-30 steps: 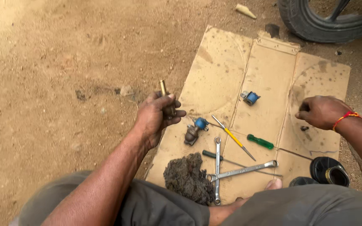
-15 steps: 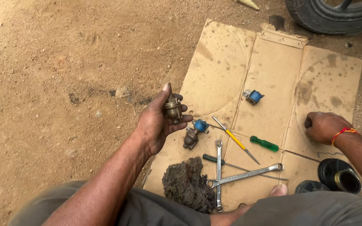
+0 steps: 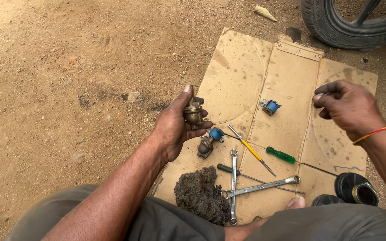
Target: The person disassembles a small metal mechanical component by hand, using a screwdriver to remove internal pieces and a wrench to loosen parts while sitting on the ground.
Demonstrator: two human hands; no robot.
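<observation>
1. Brass valve (image 3: 193, 111) stands upright, gripped in the left hand (image 3: 175, 129) over the cardboard's (image 3: 287, 67) left edge.
2. Right hand (image 3: 345, 107) hovers loosely curled over the right panel (whether it pinches anything, I cannot tell), well apart from the valve.

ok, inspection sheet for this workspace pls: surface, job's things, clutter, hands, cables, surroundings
Surface: flattened cardboard, stained, laid on sandy dirt.
Job's things: brass fitting held in the left hand; a second fitting with a blue part lies on the cardboard just below it.
Clutter: small blue part, yellow screwdriver, green screwdriver, dark-handled screwdriver, two crossed wrenches, dirty rag, black round part.
Hands: left hand grips the brass fitting; right hand raised over the cardboard, fingers curled, whether it holds anything cannot be told.
Cables: nothing seen.
Surroundings: tyre at top right, scattered stones on the dirt.
</observation>
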